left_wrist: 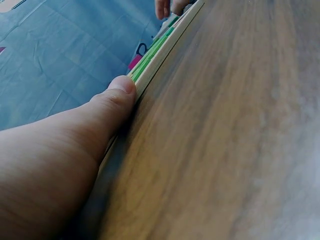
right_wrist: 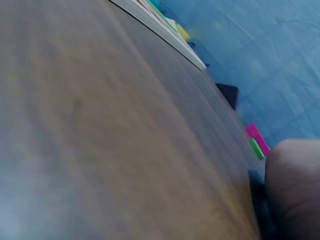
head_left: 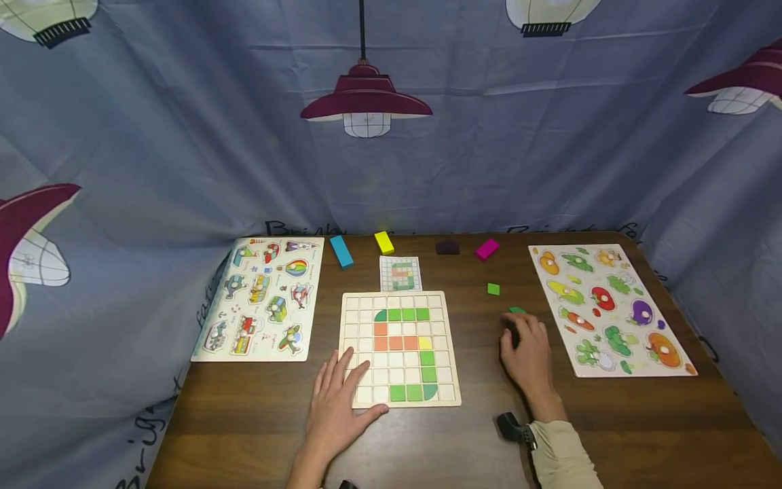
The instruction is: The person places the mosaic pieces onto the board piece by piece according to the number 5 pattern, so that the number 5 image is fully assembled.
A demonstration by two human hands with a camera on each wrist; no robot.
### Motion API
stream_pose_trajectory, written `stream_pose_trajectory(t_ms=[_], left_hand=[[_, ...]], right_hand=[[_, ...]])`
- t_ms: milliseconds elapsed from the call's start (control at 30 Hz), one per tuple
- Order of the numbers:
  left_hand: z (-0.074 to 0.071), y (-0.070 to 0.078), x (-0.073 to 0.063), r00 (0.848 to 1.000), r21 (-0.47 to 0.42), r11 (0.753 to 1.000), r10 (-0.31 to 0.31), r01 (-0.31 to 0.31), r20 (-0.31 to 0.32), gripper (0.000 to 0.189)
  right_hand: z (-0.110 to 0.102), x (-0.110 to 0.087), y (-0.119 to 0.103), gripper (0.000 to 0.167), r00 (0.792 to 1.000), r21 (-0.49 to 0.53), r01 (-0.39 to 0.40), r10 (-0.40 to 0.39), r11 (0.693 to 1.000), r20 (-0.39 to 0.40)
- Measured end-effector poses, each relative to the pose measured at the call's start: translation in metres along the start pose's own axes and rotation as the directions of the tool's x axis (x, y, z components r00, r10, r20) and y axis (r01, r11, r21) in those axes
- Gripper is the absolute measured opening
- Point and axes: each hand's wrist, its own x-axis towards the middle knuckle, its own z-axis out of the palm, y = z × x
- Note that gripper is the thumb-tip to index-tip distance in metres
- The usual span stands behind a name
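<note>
A wooden grid board (head_left: 401, 396) lies flat, bearing green, orange and yellow tiles in some squares. My left hand (head_left: 336, 414) rests at its lower left corner, fingers spread over the left side. In the left wrist view, the left thumb (left_wrist: 117, 92) presses along the board's near edge. My right hand (head_left: 528, 353) is on the table right of the board, its fingertips at a dark green piece (head_left: 516, 310) partly hidden by them. Thumb and index finger stand apart. Just beyond lies a light green square tile (head_left: 493, 289). Only part of the right hand shows in the right wrist view.
A pattern card (head_left: 400, 274) touches the board's far edge. Behind lie blue (head_left: 341, 252), yellow (head_left: 384, 242), dark (head_left: 448, 247) and magenta (head_left: 487, 249) blocks. A vehicle puzzle (head_left: 210, 350) stands left, a vegetable puzzle (head_left: 586, 370) right. A curtain hangs behind the table.
</note>
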Motion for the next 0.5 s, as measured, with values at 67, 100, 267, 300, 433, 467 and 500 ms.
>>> stream_pose_trajectory(t_ms=[67,100,267,300,433,467,500], left_hand=[[-0.0010,0.0001,0.0007,1.000,-0.002,1.000,-0.006,0.006,0.007,0.086],[-0.0013,0.0000,0.0008,1.000,-0.005,1.000,-0.007,0.007,0.010,0.087],[-0.0035,0.0001,0.0013,1.000,-0.013,1.000,-0.011,0.011,0.011,0.087],[-0.0037,0.0001,0.0013,1.000,-0.014,1.000,-0.010,0.011,0.011,0.087],[-0.0038,0.0004,0.0011,1.000,-0.012,1.000,-0.012,0.012,0.022,0.086],[-0.0037,0.0005,0.0012,1.000,-0.012,1.000,-0.013,0.013,0.026,0.086],[-0.0035,0.0006,0.0013,1.000,-0.011,1.000,-0.013,0.013,0.028,0.086]], right_hand=[[-0.0022,0.0078,0.0091,0.039,0.993,-0.016,-0.119,0.120,0.993,0.019],[-0.0028,0.0098,0.0113,0.044,0.986,-0.021,-0.161,0.162,0.987,0.038],[-0.0026,0.0136,0.0114,0.049,0.963,-0.044,-0.257,0.259,0.965,0.072],[-0.0022,0.0134,0.0109,0.048,0.962,-0.046,-0.262,0.264,0.964,0.069],[-0.0014,0.0116,0.0101,0.043,0.960,-0.049,-0.273,0.276,0.961,0.050],[-0.0018,0.0110,0.0100,0.042,0.958,-0.047,-0.281,0.283,0.958,0.049],[-0.0021,0.0106,0.0099,0.042,0.955,-0.045,-0.291,0.293,0.956,0.049]])
